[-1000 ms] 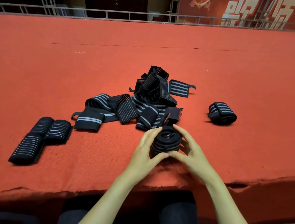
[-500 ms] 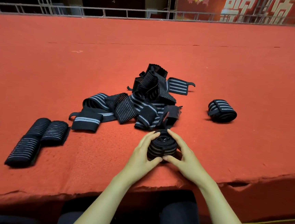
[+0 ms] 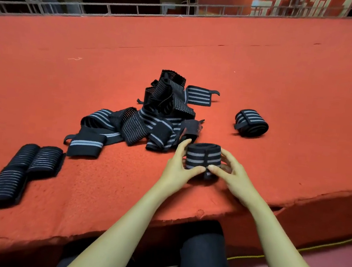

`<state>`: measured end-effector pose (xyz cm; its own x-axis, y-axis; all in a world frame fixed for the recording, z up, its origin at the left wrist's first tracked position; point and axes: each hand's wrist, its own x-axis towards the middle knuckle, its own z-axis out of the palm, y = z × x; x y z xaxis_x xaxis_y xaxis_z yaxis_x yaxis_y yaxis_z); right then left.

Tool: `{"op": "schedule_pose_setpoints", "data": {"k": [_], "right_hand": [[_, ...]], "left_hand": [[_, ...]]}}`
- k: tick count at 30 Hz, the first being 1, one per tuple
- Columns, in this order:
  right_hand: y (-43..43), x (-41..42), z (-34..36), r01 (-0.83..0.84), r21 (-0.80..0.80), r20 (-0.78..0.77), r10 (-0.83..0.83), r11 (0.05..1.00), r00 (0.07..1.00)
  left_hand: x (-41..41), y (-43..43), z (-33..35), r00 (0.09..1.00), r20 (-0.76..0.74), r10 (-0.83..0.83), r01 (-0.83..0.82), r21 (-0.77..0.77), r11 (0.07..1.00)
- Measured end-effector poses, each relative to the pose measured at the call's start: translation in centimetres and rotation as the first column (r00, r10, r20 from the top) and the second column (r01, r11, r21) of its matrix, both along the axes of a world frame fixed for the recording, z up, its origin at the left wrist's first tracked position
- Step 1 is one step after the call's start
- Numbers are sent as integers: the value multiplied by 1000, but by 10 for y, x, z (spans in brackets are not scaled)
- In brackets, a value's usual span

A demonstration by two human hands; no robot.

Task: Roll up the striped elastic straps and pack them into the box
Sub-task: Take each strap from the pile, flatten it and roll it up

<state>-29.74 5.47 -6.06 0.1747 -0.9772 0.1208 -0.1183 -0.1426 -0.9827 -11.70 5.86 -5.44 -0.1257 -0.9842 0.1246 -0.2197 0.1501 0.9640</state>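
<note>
A tangled heap of black grey-striped elastic straps [image 3: 151, 118] crowds just behind the black striped roll [image 3: 202, 157] gripped by the left hand [image 3: 176, 169] and right hand [image 3: 234, 177]. The red felt tabletop [image 3: 261, 72] lies open between heap and a finished striped coil [image 3: 251, 124] rightward. Flat black ribbed bands [image 3: 23, 169] occupy the near left.

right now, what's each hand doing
Left hand: grips the roll.
Right hand: grips the same roll.

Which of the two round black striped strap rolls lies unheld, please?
The black grey-striped roll alone at right on the red carpet; the left hand and right hand grip the nearer roll.
</note>
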Motion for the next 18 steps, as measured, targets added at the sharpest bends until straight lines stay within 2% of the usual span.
{"op": "schedule_pose_setpoints", "data": {"k": [5, 9, 11, 14, 16, 18], "right_hand": [[-22, -39, 9, 150, -11, -13, -150, 989, 989], [-52, -66, 19, 237, -71, -144, -245, 969, 959], [-71, -76, 25, 284, -180, -226, -321, 942, 920], [-105, -91, 29, 381, -372, -330, -504, 847, 798], [-128, -100, 29, 402, -406, -393, -554, 821, 734], [-146, -104, 29, 364, -356, -490, -504, 860, 712]], "left_hand": [[-51, -32, 9, 997, -70, 8, -2, 89, 996], [-87, -63, 24, 963, -262, 57, 12, 254, 967], [-98, -81, 29, 952, -292, 95, -2, 303, 953], [-104, -106, 33, 936, -313, 160, -58, 311, 949], [-105, -120, 33, 928, -324, 187, -83, 309, 947], [-107, -133, 31, 927, -319, 199, -97, 310, 946]]}}
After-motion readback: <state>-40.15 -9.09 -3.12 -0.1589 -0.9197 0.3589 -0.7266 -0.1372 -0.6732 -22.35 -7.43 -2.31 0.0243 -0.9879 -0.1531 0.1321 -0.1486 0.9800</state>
